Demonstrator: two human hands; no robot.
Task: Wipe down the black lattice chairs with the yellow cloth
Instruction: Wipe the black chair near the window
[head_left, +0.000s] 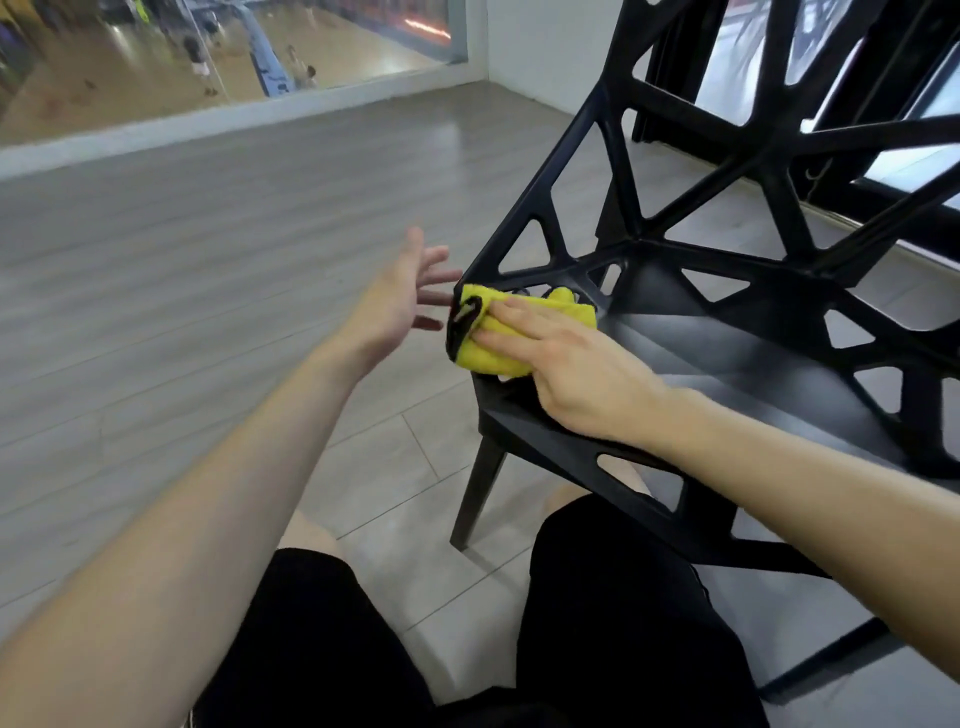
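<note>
no text, label or number can be read anywhere.

Yellow cloth (498, 338), black lattice chair (727, 291), grey wood-grain floor (208, 260).

Presses the yellow cloth (488, 358) onto the near corner of the black lattice chair (727, 332) with the right hand (566, 358), fingers straight and flat on the bunched fabric. Holds the left hand (400, 296) open just beside that same corner, palm turned toward the chair, fingers spread; cannot tell whether the fingertips touch the frame. Looks down past black shorts (322, 649) at a grey plank floor (208, 260). Shows a dark smooth seat, triangular openings in back and side, one front leg standing on the floor. Farther off, behind a glass pane (130, 62), blurred small figures on a tan court.
</note>
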